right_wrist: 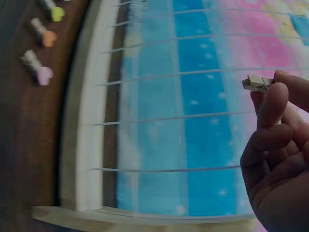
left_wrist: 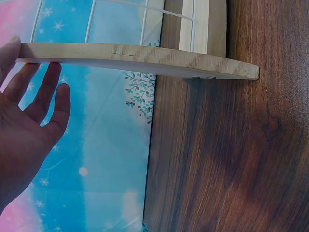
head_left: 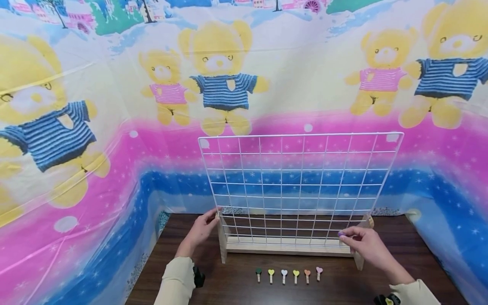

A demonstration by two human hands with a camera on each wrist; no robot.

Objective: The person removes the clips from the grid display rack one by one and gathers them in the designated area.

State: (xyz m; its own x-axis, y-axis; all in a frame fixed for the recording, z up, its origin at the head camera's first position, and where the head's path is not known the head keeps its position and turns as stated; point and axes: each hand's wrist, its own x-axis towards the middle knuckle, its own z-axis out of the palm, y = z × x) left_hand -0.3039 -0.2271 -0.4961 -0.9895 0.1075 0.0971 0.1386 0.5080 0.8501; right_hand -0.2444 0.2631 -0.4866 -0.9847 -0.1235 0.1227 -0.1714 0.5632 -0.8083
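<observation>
A white wire grid panel (head_left: 301, 186) stands upright in a pale wooden base (head_left: 289, 245) at mid-frame on the dark wood-grain counter (head_left: 228, 284). The left hand (head_left: 203, 231), fingers straight and relaxed, rests against the base's left upright at the lower left of the grid. The right hand (head_left: 366, 245) pinches a small wooden clothespin (right_wrist: 257, 83) by the grid's lower right. Six heart-topped clothespins (head_left: 288, 274) lie in a row below the base.

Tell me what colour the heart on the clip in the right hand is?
Purple heart clip, pinched by the right hand; head view shows it best.
</observation>
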